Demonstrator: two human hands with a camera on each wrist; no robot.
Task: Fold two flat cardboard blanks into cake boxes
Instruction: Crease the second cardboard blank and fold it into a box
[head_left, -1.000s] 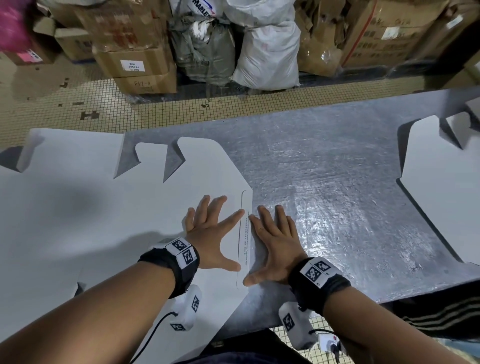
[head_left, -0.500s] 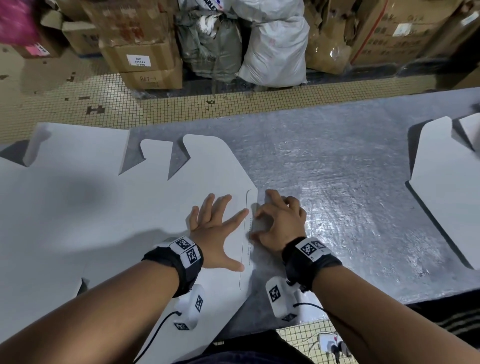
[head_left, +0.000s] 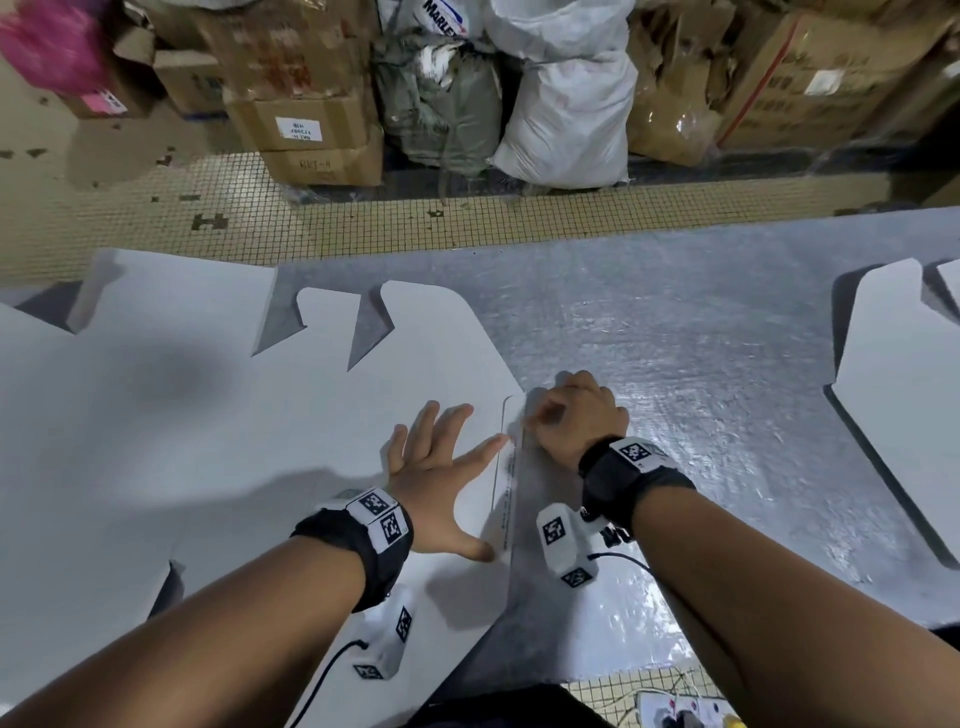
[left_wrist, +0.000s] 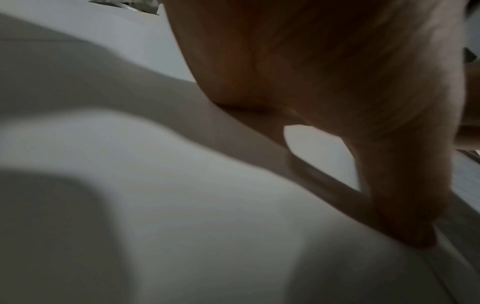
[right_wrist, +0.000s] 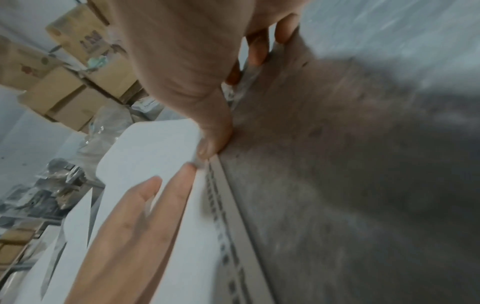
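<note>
Cardboard blank (head_left: 208, 441) flat on desk (head_left: 701, 389), left portion. Left hand (head_left: 436, 478) spread, pressing it down. Right hand (head_left: 576, 415) curled, pinching narrow edge flap (head_left: 511, 499). Judged light, stiff, slippery; lift by flap along crease.

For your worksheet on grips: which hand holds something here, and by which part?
The right hand pinches the cardboard blank by its narrow right edge flap; the left hand only presses flat.
</note>
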